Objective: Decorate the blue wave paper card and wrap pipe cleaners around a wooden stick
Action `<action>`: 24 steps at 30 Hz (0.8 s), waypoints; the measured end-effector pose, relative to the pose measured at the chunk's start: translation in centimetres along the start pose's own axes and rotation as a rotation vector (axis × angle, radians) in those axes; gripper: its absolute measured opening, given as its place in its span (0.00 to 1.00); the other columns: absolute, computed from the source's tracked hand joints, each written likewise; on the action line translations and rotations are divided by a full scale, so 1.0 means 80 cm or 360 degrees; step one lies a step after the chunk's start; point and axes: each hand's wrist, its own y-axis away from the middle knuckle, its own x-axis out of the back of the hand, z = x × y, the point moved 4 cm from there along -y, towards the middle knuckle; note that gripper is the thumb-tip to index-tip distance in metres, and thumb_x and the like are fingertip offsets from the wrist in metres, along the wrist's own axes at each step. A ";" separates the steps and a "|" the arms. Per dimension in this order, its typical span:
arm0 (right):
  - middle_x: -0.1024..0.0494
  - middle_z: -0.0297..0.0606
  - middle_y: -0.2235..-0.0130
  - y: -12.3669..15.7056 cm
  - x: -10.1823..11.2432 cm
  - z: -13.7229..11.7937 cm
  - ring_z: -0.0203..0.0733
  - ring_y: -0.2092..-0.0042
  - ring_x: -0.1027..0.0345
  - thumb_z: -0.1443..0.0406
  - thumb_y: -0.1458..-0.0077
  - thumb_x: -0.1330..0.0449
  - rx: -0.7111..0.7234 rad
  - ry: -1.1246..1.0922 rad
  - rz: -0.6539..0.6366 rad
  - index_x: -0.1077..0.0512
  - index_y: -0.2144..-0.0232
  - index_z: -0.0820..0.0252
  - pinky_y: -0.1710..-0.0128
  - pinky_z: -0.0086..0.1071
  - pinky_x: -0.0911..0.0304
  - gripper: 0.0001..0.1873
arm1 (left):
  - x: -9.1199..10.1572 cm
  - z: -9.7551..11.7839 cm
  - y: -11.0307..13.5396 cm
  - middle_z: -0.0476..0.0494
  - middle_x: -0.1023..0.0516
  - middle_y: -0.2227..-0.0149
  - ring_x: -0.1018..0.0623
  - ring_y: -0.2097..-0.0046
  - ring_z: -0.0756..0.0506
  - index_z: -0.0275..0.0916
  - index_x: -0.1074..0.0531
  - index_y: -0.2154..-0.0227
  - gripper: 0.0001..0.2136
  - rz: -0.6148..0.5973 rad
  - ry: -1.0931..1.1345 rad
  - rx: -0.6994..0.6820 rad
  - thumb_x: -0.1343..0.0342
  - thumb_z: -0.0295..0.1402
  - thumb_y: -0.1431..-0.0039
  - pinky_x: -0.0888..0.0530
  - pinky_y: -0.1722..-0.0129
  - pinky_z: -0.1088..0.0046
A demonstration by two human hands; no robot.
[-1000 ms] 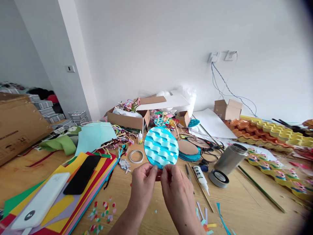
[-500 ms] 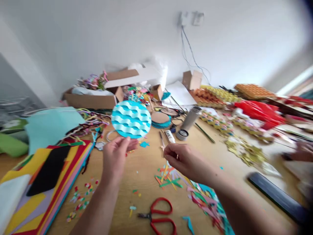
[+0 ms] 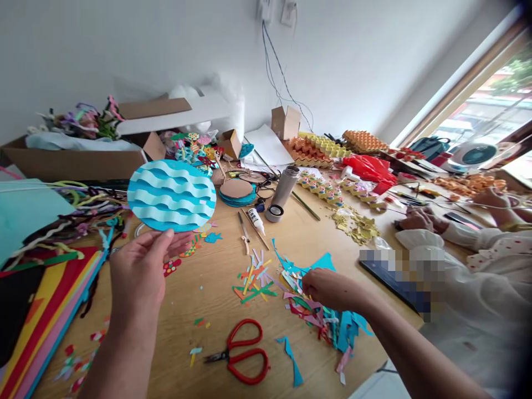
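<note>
My left hand pinches the lower edge of a round blue paper disc, raised above the table. Wavy pale-blue strips run across its face. Over a pile of paper scraps is my right hand, its fingers curled together. Whatever those fingers hold, if anything, is hidden. Red-handled scissors lie between my forearms. Behind the disc's lower edge are paper fish cut-outs, among them a blue one. A white glue bottle lies farther back, beside a thin stick.
A stack of round discs and a metal flask stand behind. Coloured sheets lie at left, with a cardboard box beyond. On the right are a dark flat device and another person's hands.
My view has turned to the right, bringing the window and another person into sight. My right hand has moved rightward, over the scraps. The disc stays in my left hand.
</note>
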 end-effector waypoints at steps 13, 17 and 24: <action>0.31 0.33 0.83 -0.001 0.002 0.009 0.34 0.81 0.41 0.77 0.63 0.46 -0.0217 0.0004 0.0113 0.31 0.87 0.60 0.80 0.28 0.61 0.10 | 0.003 0.000 -0.001 0.44 0.20 0.76 0.19 0.74 0.42 0.33 0.26 0.78 0.05 0.0018 -0.0027 -0.0015 0.39 0.29 0.59 0.21 0.72 0.68; 0.27 0.34 0.79 0.001 0.007 0.013 0.36 0.77 0.37 0.74 0.60 0.43 -0.0255 -0.0015 0.0158 0.28 0.82 0.60 0.78 0.27 0.56 0.07 | 0.004 -0.004 -0.003 0.44 0.19 0.76 0.19 0.74 0.42 0.33 0.25 0.77 0.05 -0.0013 -0.0012 0.0037 0.39 0.29 0.60 0.21 0.73 0.68; 0.27 0.34 0.78 -0.026 0.043 -0.021 0.36 0.76 0.35 0.58 0.44 0.48 -0.0087 -0.0887 0.0466 0.29 0.77 0.59 0.78 0.28 0.43 0.15 | 0.000 -0.014 0.000 0.39 0.19 0.76 0.19 0.72 0.41 0.32 0.24 0.76 0.09 -0.0253 0.0007 0.0287 0.37 0.35 0.57 0.22 0.71 0.67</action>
